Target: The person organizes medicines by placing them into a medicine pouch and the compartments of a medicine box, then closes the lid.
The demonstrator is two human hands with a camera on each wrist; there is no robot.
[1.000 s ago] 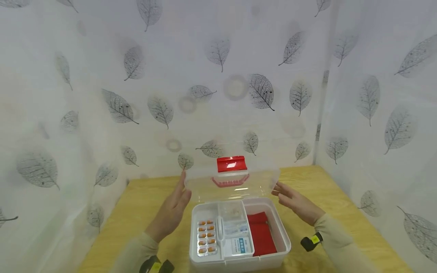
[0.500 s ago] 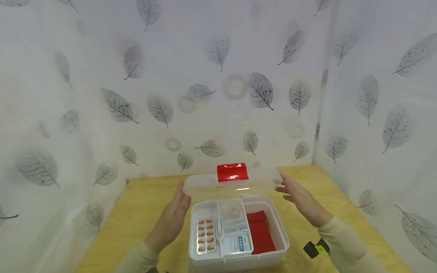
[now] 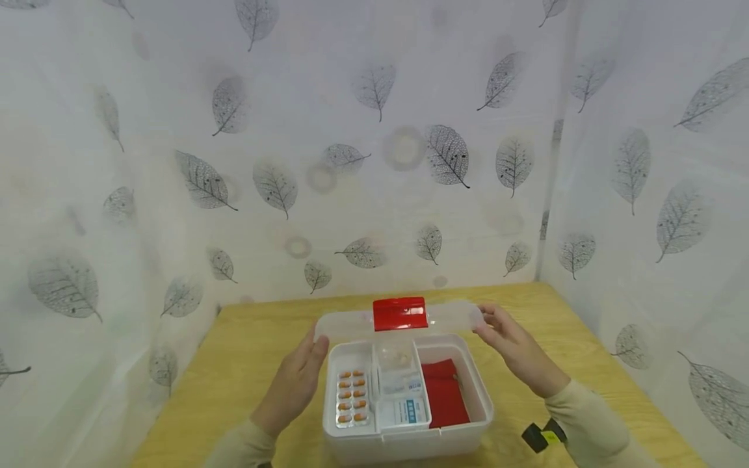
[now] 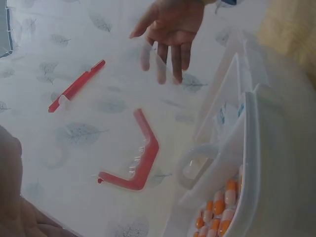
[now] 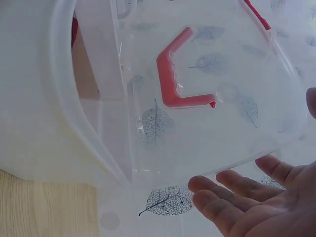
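Observation:
A white plastic medicine box (image 3: 412, 448) stands on the table, its clear lid (image 3: 345, 325) tilted partway down over the back. At the lid's front edge is a red latch (image 3: 400, 313); a red handle (image 4: 143, 163) shows through the lid in both wrist views. My left hand (image 3: 289, 387) is at the lid's left side, fingers extended. On the other side, my right hand (image 3: 517, 354) has its fingertips along the lid's right edge, fingers fairly straight. Inside lie a blister pack of orange-and-white capsules (image 3: 352, 398), small packets (image 3: 400, 383) and a red pouch (image 3: 446, 393).
A wooden table (image 3: 257, 325) carries the box. Pale curtains (image 3: 374, 195) printed with grey leaves enclose the back and both sides. A grey handle (image 4: 197, 158) rises from the inner tray in the left wrist view.
The lid has swung forward and down, bringing the red latch lower and nearer. My right hand has shifted along the lid's right corner; my left hand has moved down slightly with the lid.

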